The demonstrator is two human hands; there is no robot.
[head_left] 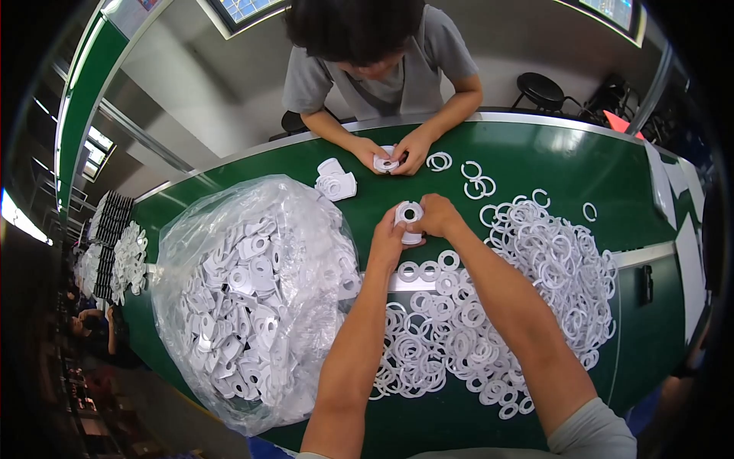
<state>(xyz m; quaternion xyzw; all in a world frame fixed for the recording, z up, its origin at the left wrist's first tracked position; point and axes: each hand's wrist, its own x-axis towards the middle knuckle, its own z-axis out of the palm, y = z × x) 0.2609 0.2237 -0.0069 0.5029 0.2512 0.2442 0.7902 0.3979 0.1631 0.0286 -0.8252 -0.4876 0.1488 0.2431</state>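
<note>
A white plastic part (410,234) with a round hole near its far end sits between my two hands, above the table. My left hand (388,239) is closed round its left side and underneath. From the right, my right hand (440,216) pinches the same part near its hole, fingers curled. Just right of my forearms lies a heap of white open rings (554,256). Flat white washers (448,284) lie between my arms, nearer to me. A large clear plastic bag (325,252) full of similar white parts (237,306) stands left of my left arm.
Across the green table (527,153) a co-worker in grey holds a white part (386,159) in both hands. A small stack of white parts (336,183) lies left of them. Loose rings (478,183) are scattered nearby. A small black object (647,284) lies at the right.
</note>
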